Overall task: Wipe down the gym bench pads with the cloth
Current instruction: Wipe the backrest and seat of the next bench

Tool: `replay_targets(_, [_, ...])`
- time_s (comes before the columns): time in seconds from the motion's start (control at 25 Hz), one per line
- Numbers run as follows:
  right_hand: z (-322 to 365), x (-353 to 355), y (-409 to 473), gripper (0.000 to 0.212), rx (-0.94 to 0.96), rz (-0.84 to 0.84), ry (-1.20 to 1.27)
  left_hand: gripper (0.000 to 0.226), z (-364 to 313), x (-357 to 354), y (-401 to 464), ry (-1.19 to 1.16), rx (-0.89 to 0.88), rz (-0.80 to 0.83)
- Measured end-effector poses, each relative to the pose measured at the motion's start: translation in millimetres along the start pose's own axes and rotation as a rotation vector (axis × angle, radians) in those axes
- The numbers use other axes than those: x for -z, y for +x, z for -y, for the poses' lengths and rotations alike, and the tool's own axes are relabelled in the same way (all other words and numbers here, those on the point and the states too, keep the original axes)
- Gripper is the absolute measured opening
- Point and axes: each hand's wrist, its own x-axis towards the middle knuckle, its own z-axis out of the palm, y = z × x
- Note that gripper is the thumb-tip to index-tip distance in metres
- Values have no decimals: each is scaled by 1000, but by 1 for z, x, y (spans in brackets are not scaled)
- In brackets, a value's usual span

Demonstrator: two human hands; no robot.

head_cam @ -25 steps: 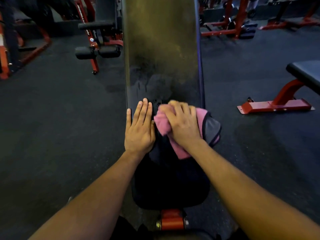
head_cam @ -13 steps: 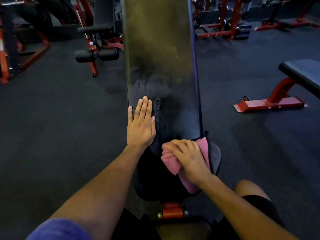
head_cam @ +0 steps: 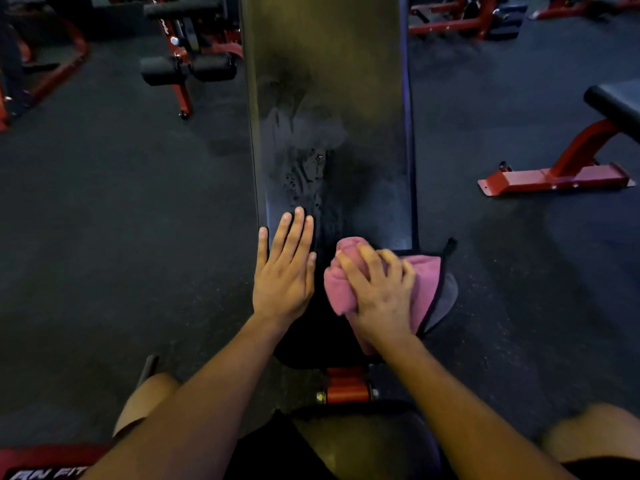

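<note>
Our right hand (head_cam: 377,289) has slid the bunched pink cloth (head_cam: 346,282) back up to the back pad (head_cam: 329,98) edge; left hand (head_cam: 284,271) stays flat, fingers together, bracing.

Right hand (head_cam: 379,289) motion-blurred, fingers smeared; covers the middle of the pink cloth (head_cam: 341,282). Long back pad (head_cam: 329,98) cut by the far edge. Seat pad (head_cam: 311,344) mostly hidden under hands and cloth. Far-right bench (head_cam: 616,102) cropped at the right edge. Near-left lettering (head_cam: 45,474) cut off, unreadable.
</note>
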Motion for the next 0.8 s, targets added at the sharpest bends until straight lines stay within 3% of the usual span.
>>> replay_targets(0.16, [-22,-22,-113,59,439,121,6,58,-1,4,-1,-28,11,9])
replay_targets(0.24, [-42,-18,-125,59,501,169,-27,58,-2,4,0,-24,16,10])
replay_targets(0.44, [-35,6,15,65,-51,-90,0,59,0,0,1,13,10,-13])
replay_targets(0.52, [-31,12,48,66,-119,-105,16,58,-2,1,0,5,6,-14])
replay_targets(0.6, [-19,2,20,63,51,-79,7,59,-3,2,0,14,12,-11])
replay_targets(0.68, [-14,-14,-41,54,364,-30,11,59,-3,3,0,22,23,-3])
replay_targets(0.8, [-50,-18,-100,50,653,79,-46,60,-4,2,0,22,18,8])
